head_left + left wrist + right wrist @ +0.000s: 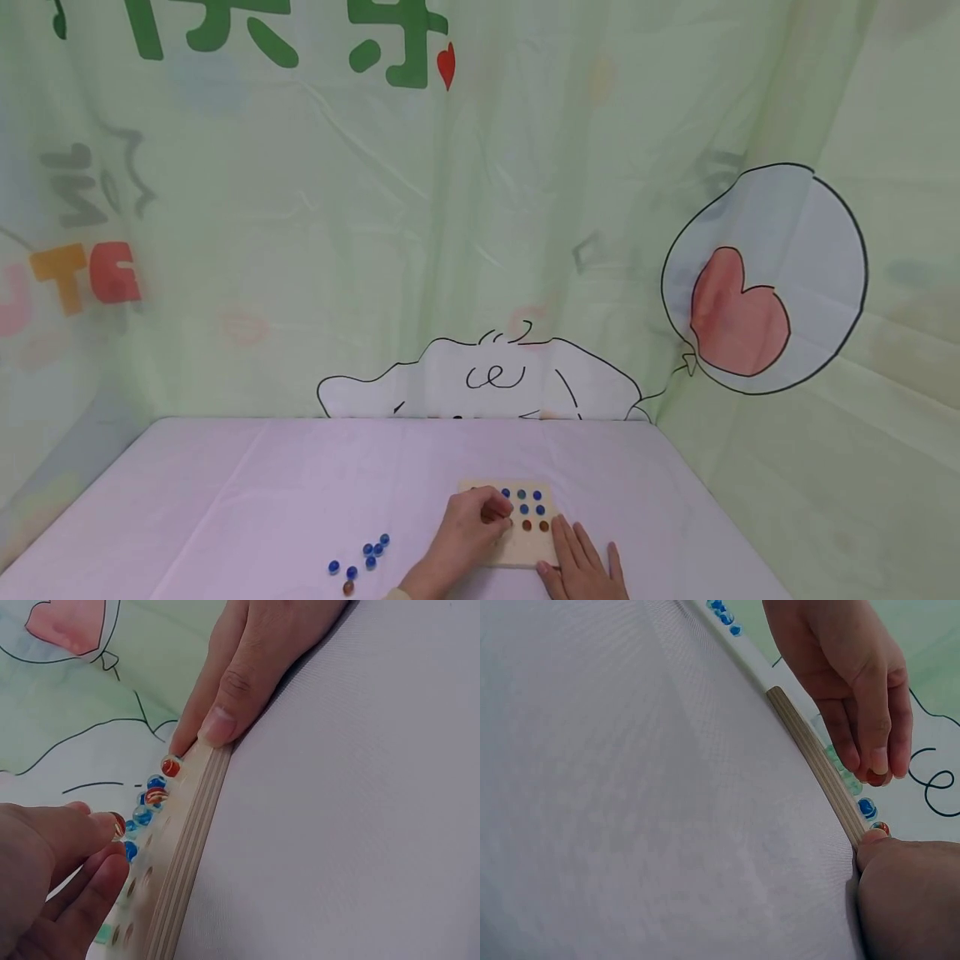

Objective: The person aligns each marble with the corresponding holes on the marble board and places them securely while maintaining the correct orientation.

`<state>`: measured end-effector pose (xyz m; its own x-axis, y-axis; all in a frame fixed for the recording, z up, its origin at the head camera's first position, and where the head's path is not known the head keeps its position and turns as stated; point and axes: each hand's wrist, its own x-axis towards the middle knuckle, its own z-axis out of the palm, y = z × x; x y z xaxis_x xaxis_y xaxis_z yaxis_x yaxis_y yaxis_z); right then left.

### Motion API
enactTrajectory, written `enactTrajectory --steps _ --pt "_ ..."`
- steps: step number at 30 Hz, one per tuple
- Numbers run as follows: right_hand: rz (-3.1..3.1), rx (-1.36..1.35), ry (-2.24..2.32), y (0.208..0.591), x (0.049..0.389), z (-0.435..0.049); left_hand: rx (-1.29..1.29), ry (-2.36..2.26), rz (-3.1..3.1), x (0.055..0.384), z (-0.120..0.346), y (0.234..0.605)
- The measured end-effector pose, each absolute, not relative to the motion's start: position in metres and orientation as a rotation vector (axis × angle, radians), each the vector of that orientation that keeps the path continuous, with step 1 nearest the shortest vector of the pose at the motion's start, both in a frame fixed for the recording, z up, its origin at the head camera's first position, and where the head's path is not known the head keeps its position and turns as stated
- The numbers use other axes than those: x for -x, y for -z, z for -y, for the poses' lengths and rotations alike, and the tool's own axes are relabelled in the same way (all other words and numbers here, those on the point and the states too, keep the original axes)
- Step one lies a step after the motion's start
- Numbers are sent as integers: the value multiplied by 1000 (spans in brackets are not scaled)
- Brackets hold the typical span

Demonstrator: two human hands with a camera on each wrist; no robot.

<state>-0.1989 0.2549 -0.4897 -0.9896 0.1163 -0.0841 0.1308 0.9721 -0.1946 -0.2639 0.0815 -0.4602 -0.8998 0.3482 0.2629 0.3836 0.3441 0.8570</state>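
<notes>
A pale wooden board (525, 552) with rows of round holes lies on the table. Blue marbles (524, 509) and reddish-brown marbles (527, 525) sit in its far and middle holes. My left hand (471, 521) is over the board's left part, pinching a red-orange marble (118, 825) between thumb and fingertips just above the holes. My right hand (585, 567) rests along the board's right edge with straight fingers, its thumb (219, 726) against the near corner. Part of the board is hidden under the left hand.
To the left of the board, several loose blue marbles (367, 550) and one brown marble (348, 587) lie on the white tablecloth (247, 500). Greenish pieces (844, 772) show on the board's left side. Behind the table hangs a printed curtain (375, 208).
</notes>
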Motion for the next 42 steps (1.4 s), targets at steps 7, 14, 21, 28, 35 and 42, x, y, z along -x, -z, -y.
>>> enactTrajectory --steps 7,14,21,28,35,42 --pt "-3042 -199 294 489 198 -255 663 1565 2540 265 -88 464" --pt "-3040 -207 299 488 198 -254 642 1507 2523 266 -91 466" --pt "-3040 -206 297 488 198 -254 610 1527 2491 265 -93 468" --pt "-3034 -209 294 487 198 -254 592 1535 2464 263 -95 465" --pt "-3019 -216 301 486 199 -254 576 1535 2488 263 -96 465" --pt "-3013 -215 300 488 200 -254 561 1501 2499 263 -97 466"
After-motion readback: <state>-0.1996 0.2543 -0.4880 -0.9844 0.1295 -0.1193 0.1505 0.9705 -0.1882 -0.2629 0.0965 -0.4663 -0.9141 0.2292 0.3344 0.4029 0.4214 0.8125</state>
